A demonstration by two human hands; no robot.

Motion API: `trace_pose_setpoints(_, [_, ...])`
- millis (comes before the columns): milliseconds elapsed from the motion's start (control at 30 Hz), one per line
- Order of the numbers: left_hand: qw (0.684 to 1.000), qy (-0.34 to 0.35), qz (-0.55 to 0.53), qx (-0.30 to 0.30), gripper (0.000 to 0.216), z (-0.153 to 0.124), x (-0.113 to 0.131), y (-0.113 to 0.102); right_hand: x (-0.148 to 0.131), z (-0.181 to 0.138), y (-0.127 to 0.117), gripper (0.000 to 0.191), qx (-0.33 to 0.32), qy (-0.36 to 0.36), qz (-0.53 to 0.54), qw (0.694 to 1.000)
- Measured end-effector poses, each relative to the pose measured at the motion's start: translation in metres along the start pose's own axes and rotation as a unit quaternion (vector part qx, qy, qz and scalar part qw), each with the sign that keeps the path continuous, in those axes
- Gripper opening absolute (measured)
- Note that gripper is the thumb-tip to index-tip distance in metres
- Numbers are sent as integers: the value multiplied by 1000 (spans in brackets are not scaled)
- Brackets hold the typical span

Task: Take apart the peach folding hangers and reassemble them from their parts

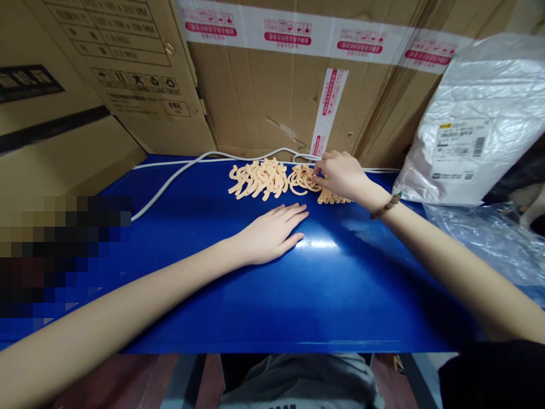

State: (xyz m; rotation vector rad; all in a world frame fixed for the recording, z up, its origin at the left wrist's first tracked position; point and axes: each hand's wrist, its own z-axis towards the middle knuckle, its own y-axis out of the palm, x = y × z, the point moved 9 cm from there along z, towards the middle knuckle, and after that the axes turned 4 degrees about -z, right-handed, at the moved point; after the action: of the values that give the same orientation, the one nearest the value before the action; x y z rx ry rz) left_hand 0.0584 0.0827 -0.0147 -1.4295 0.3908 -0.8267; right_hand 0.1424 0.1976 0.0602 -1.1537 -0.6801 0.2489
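Toward the back of the blue table lie small peach-coloured plastic-looking pieces in three groups. Curved hook-like pieces form the left heap. Ring-like or C-shaped pieces make up the middle one. Short ridged pieces lie to the right, partly under my right wrist. My left hand rests flat on the table in front of the heaps, fingers stretched out, holding nothing. Above the middle group, my right hand bends its fingers down with the tips close together; whatever is between them is hidden.
The blue table ends at a front edge near my lap. Cardboard boxes stand along the back and left. A white cable runs behind the heaps. At the right are a white plastic package and clear plastic film.
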Motion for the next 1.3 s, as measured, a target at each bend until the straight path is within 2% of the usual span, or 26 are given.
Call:
trace_pose_setpoints(133, [1000,-4,2,-10,56,0,0,0,3,5,7,28,-46,36,7,998])
trace_pose_setpoints(267, [1000,-5,2,-12,56,0,0,0,9,8,12,30,-61,80,27,995])
trace_pose_setpoints(400, [1000,-1,1,-6,56,0,1,0,15,10,20,28,-74,114,96,986])
trace_pose_setpoints(533, [1000,3,-3,6,55,-1,0,-1,23,9,20,26,-58,147,152,976])
trace_pose_setpoints(633, [1000,7,-4,11,54,-1,0,-1,27,5,4,21,-10,148,200,969])
trace_pose_setpoints(767, [1000,8,-6,14,54,-1,0,-1,20,-15,-29,17,59,94,204,973])
trace_pose_setpoints(900, [1000,7,-14,18,54,-1,1,-1,-5,-57,-43,12,76,0,223,972])
trace_pose_setpoints(1000, [998,-12,-40,50,62,-2,0,-6,-29,-93,-43,17,72,-80,218,970])
trace_pose_setpoints(1100, [989,-41,-79,119,61,-4,-6,-20,-49,-120,-39,21,71,-147,199,966])
trace_pose_setpoints(1200, [973,-38,-142,179,44,-10,-9,-35,-62,-131,-35,23,63,-185,189,962])
trace_pose_setpoints(1300, [961,-4,-198,194,40,-14,-4,-42,-66,-133,-32,24,51,-200,194,959])
